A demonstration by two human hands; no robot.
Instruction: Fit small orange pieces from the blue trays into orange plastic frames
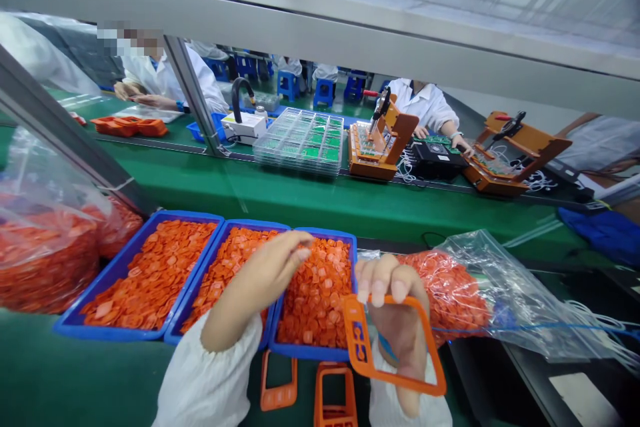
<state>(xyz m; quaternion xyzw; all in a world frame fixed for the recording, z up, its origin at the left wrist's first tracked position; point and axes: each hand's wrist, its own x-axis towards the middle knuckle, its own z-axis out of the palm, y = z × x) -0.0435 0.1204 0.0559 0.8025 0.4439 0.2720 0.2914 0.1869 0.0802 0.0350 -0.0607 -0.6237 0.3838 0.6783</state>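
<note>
Green bench [55, 374] runs across the front; beyond a metal rail, left to right: a co-worker [193, 77] seated, clear compartment trays [265, 150], an orange fixture [373, 164], a second co-worker [423, 104], another orange fixture [500, 180].

Your side, far left: a clear bag [47, 257] of small orange pieces. Next, three blue trays side by side, left tray [113, 333], middle tray [257, 222], right tray [310, 351], all well filled with similar pieces.

Your left hand [270, 270] hangs over the middle and right trays, palm down, fingers curled, thumb close under them. Grasping a piece or nothing: can't tell.

Below the right tray, on the bench, lie two loose items: a smaller orange frame [278, 398] and, beside it, another orange frame [336, 414], cut off by the bottom edge.

Your right hand [409, 290] pinches the large orange frame [365, 368], fingertips over its top edge, thumb behind, lifted in front of the right tray's near corner. Small openings in its left strip show blue.

Far right: an open-mouthed bag [445, 284] of orange pieces, lying on its side.

Progress, judging by this view: one frame picked up and in work, two on the bench, plenty of pieces left. Finished count: can't tell.
</note>
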